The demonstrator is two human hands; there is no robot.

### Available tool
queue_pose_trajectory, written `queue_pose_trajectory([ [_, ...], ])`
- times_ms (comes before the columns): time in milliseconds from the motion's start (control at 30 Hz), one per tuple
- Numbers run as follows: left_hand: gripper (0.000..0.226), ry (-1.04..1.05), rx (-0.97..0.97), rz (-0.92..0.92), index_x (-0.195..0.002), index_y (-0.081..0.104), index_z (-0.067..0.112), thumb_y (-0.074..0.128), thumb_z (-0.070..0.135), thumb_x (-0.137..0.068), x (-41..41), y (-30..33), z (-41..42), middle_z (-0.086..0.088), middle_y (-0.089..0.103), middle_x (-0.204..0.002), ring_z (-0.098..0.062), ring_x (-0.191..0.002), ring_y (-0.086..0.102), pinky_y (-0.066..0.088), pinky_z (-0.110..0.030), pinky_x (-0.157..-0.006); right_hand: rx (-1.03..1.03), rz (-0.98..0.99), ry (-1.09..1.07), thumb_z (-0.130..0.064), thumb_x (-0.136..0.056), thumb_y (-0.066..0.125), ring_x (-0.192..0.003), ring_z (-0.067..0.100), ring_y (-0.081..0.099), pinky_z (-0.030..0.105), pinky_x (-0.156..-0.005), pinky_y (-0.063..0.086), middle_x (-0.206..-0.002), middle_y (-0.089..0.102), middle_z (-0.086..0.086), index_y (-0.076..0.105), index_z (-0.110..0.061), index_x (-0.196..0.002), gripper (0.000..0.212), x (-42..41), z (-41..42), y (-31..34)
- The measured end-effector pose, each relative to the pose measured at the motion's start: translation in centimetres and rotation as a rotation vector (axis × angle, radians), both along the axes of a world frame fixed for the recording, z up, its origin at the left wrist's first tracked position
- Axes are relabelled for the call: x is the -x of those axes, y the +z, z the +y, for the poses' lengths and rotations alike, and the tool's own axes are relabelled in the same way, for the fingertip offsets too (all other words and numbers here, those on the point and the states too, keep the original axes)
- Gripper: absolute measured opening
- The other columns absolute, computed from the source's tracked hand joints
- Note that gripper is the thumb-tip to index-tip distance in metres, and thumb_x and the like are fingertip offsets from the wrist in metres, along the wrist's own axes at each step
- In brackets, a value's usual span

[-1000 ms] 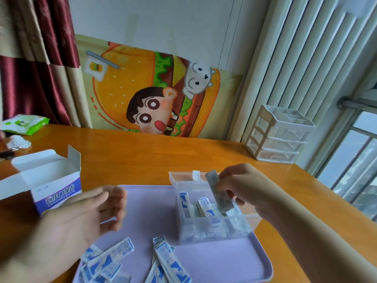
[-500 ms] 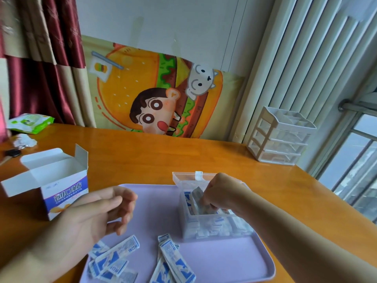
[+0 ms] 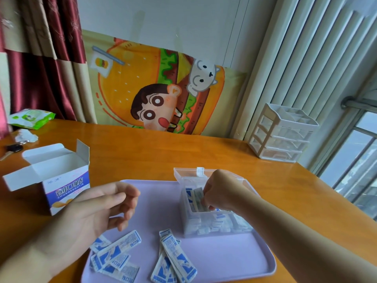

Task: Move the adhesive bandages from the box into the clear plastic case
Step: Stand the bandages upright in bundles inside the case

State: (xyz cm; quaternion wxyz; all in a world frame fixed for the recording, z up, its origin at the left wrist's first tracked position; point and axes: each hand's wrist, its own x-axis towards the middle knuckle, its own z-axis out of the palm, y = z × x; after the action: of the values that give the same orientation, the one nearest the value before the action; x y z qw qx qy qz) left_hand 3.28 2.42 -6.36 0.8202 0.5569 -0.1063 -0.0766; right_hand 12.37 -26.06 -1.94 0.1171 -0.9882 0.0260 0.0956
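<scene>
The clear plastic case [image 3: 216,227] stands open on a lilac tray [image 3: 234,260], with several wrapped bandages inside. My right hand [image 3: 222,190] reaches into the case from above and pinches a bandage [image 3: 199,198] that stands upright among the others. My left hand [image 3: 102,209] hovers over the tray's left side, fingers loosely curled, holding nothing. Two loose heaps of blue-and-white bandages lie on the tray's near part, one heap [image 3: 116,254] at the left and another [image 3: 173,260] in the middle. The white and purple bandage box [image 3: 59,180] stands open on the table to the left.
A wooden table [image 3: 142,152] carries a white mini drawer unit [image 3: 283,133] at the back right, a green wipes pack [image 3: 30,118] and a key [image 3: 12,149] at the far left. A cartoon cloth hangs on the wall behind.
My right hand has come down from above the case and pushed its bandage in among the others. My left hand has stayed hovering over the tray.
</scene>
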Motion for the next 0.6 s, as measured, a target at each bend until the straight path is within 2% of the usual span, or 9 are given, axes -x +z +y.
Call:
queue_pose_trajectory([
  [200,0.079,0.009,-0.033,0.008,-0.094,0.076,-0.001,0.101,0.045,-0.036,-0.1,0.1,0.0,-0.021,0.06,-0.084,-0.027,-0.066,0.059,0.047,-0.036,-0.048,0.025,-0.138,0.049,-0.01,-0.08,0.072,-0.078,0.025,0.073,0.036,-0.061,0.063,-0.082,0.073,0.003,0.074,-0.012,-0.093,0.014,0.5,0.1,-0.3],
  [300,0.078,0.006,-0.048,0.007,-0.095,0.075,-0.001,0.101,0.046,-0.038,0.0,0.0,0.2,-0.021,0.06,-0.085,-0.027,-0.066,0.059,0.047,-0.037,-0.049,0.032,-0.186,0.052,-0.007,-0.08,0.069,-0.075,0.024,0.071,0.037,-0.06,0.063,-0.083,0.072,0.004,0.072,-0.013,-0.09,0.012,0.6,0.0,-0.1],
  [433,0.077,0.018,-0.071,-0.004,-0.095,0.076,0.001,0.1,0.048,-0.039,0.0,-0.1,0.3,-0.02,0.061,-0.084,-0.026,-0.066,0.06,0.048,-0.036,-0.049,-0.013,-0.198,0.027,-0.001,-0.08,0.058,-0.06,0.025,0.055,0.031,-0.05,0.045,-0.091,0.075,0.013,0.074,-0.01,-0.092,0.022,0.3,-0.5,0.2],
  [533,0.078,0.054,-0.081,-0.015,-0.093,0.076,0.001,0.1,0.049,-0.037,0.0,0.0,0.3,-0.019,0.061,-0.082,-0.025,-0.066,0.06,0.047,-0.034,-0.048,0.018,-0.194,0.016,-0.008,-0.077,0.059,-0.059,0.027,0.06,0.031,-0.048,0.044,-0.087,0.075,0.011,0.074,-0.011,-0.086,0.017,-0.1,-1.5,0.2],
  [600,0.078,0.077,-0.084,-0.017,-0.092,0.076,0.001,0.1,0.05,-0.037,0.0,0.0,0.3,-0.019,0.061,-0.082,-0.025,-0.066,0.059,0.047,-0.034,-0.048,0.091,-0.177,0.002,-0.014,-0.076,0.064,-0.057,0.023,0.055,0.031,-0.047,0.043,-0.079,0.073,0.008,0.072,-0.011,-0.082,0.01,-0.2,-2.2,0.0],
])
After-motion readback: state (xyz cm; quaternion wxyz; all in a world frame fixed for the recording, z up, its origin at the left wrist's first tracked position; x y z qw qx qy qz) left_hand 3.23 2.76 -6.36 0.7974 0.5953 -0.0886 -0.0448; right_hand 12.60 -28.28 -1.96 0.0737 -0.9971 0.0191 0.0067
